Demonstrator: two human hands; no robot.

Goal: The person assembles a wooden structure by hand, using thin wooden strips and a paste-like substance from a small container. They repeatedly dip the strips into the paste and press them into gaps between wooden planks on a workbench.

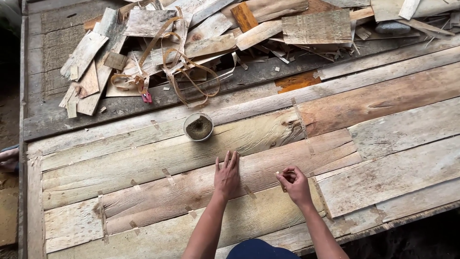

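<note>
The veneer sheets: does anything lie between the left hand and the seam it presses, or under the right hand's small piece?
Nothing visible does. The left hand lies flat on the veneer sheets; the right hand pinches a small strip just above bare wood.

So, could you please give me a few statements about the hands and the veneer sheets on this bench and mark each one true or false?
1. The left hand lies flat, fingers spread, on the veneer sheets. True.
2. The right hand is open and holds nothing. False: its fingers pinch a small pale strip.
3. A small round cup stands beyond the left hand. True.
4. The cup lies tipped on its side. False: it stands upright, dark contents showing.
5. A heap of wood scraps lies at the bench's far side. True.
</note>
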